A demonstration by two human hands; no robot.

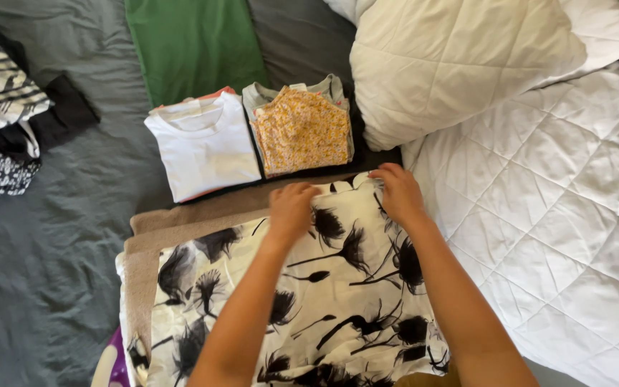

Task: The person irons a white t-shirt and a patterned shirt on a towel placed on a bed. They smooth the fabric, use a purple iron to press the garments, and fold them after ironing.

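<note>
Cream cloth w/ black flower print (338, 287) lies lower centre of frame, over a tan towel-like layer (180, 229); both hands rest at its top edge. Left hand (289, 209) is curled, fingers pinching fabric; right hand (397, 192) lies flatter, fingertips pressing the edge. Best done, imo, keeping that edge straight & taut, clear of the folded white tee (205, 147) & yellow floral top (301, 131) just above.

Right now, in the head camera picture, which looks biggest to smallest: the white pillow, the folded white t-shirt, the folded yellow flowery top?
1. white pillow, clearly biggest
2. folded white t-shirt
3. folded yellow flowery top, only slightly smaller than the t-shirt; they look nearly alike
</note>
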